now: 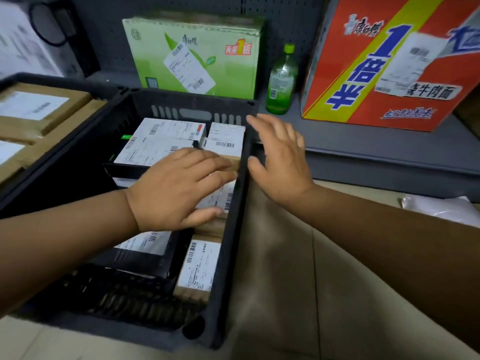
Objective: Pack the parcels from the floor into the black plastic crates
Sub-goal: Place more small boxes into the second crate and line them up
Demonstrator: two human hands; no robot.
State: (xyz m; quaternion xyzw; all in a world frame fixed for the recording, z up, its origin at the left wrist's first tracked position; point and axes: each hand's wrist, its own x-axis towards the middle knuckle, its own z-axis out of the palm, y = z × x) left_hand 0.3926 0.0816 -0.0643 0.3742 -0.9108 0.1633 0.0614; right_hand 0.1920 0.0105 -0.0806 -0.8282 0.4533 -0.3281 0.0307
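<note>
Near crate [235,229] sits front and centre on the floor; second crate [65,81] touches its left side. Parcels [161,141] lie flat inside the near crate — packed along its far and right walls, one small parcel [200,266] at the near right. Left hand [179,185] rests on the parcels mid-crate. Right hand [280,162] is just outside the right wall, above a flat carton [272,268] lying right of the crate. Second crate holds boxes [39,107]. Behind both crates runs a shelf [389,154] — on it, left to right: an upright box [197,53], a bottle [281,79], a large carton [389,61].
</note>
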